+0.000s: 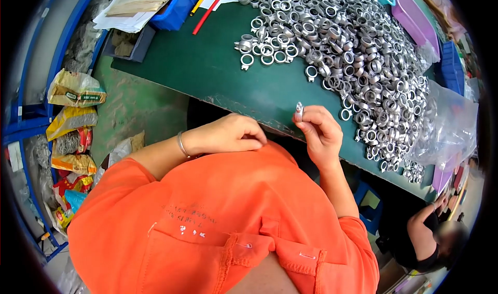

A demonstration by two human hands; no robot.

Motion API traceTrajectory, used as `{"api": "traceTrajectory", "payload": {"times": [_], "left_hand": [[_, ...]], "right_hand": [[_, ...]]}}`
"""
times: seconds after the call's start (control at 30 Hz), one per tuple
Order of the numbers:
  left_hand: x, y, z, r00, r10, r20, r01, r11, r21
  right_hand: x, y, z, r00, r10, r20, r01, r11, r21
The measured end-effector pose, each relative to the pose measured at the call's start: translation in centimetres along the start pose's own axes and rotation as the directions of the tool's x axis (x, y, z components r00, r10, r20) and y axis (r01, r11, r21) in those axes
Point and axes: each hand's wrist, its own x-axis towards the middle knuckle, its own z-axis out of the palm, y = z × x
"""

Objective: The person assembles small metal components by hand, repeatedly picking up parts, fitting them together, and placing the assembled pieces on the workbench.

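My right hand pinches a small silvery metal ring between thumb and fingers, just above the table's near edge. The ring is seen edge-on, with a small lug at its top. My left hand lies against the orange shirt beside the table edge, its fingers curled inward; whatever they hold, if anything, is hidden. A large heap of similar metal rings, many with small lugs, spreads over the green table beyond my right hand.
A red pencil and a yellow pencil lie near a blue bin. Pink trays and clear plastic bags line the right side. Another person sits at lower right. Bags fill a blue rack at left.
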Motion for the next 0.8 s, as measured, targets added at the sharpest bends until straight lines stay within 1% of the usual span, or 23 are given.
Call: {"api": "traceTrajectory", "payload": {"times": [0.03,0.07,0.1,0.13,0.2,0.23,0.27,0.3,0.33,0.4,0.43,0.5,0.53,0.67,0.73,0.8], "left_hand": [[0.4,1.8,-0.8,0.989,-0.141,-0.032,0.133,0.973,-0.190],[1.0,2.7,-1.0,0.959,-0.282,-0.035,0.249,0.893,-0.376],[1.8,2.7,-0.4,0.946,-0.257,-0.196,0.123,0.847,-0.516],[2.6,2.9,-0.1,0.928,-0.228,-0.296,-0.001,0.792,-0.611],[3.6,2.7,-0.2,0.918,-0.199,-0.343,-0.067,0.774,-0.629],[3.7,2.7,-0.2,0.921,-0.198,-0.335,-0.064,0.771,-0.633],[3.9,2.9,-0.2,0.918,-0.210,-0.335,-0.084,0.724,-0.684],[4.0,2.9,-0.1,0.915,-0.225,-0.336,-0.104,0.673,-0.732],[4.0,2.8,0.0,0.917,-0.225,-0.331,-0.101,0.669,-0.736],[4.0,2.5,0.1,0.912,-0.151,-0.381,-0.184,0.680,-0.710],[4.1,2.3,0.0,0.912,-0.152,-0.380,-0.182,0.681,-0.710],[4.1,2.1,-0.1,0.884,-0.011,-0.468,-0.252,0.831,-0.496],[4.0,2.1,-0.1,0.883,-0.017,-0.470,-0.249,0.831,-0.497],[4.0,2.3,0.0,0.859,0.048,-0.510,-0.286,0.871,-0.399],[4.0,2.2,-0.1,0.850,0.067,-0.523,-0.295,0.883,-0.366],[4.0,2.0,-0.2,0.837,0.110,-0.537,-0.261,0.941,-0.214]], "right_hand": [[0.2,0.1,0.1,0.997,-0.077,0.005,0.078,0.996,-0.043],[0.2,-0.1,0.3,0.997,-0.078,0.005,0.078,0.996,-0.040],[0.1,-0.5,0.6,0.994,-0.109,0.006,0.109,0.986,-0.129],[0.0,-1.0,0.7,0.990,-0.138,0.008,0.137,0.967,-0.217],[0.0,-1.3,0.9,0.978,-0.207,0.038,0.209,0.928,-0.310],[0.0,-1.2,0.9,0.986,-0.161,-0.042,0.148,0.962,-0.229],[-0.2,-1.1,1.0,0.987,-0.107,-0.118,0.090,0.986,-0.142],[-0.8,-0.7,1.6,0.974,-0.006,-0.226,0.009,1.000,0.009],[-1.0,-0.7,1.5,0.974,-0.001,-0.228,0.003,1.000,0.006],[-0.7,-1.1,1.4,0.983,0.023,-0.184,-0.035,0.997,-0.063],[-0.6,-0.8,1.3,0.989,-0.018,-0.150,0.001,0.993,-0.114],[-0.4,-0.9,1.3,0.991,-0.017,-0.133,0.002,0.994,-0.111],[-0.4,-0.9,1.4,0.993,-0.017,-0.115,0.005,0.994,-0.110],[-0.4,-0.6,1.5,0.995,0.006,-0.099,-0.017,0.994,-0.104],[-0.4,-0.6,1.5,0.996,0.028,-0.083,-0.032,0.998,-0.047],[-0.3,-0.6,1.5,0.996,0.047,-0.075,-0.049,0.999,-0.015]]}}
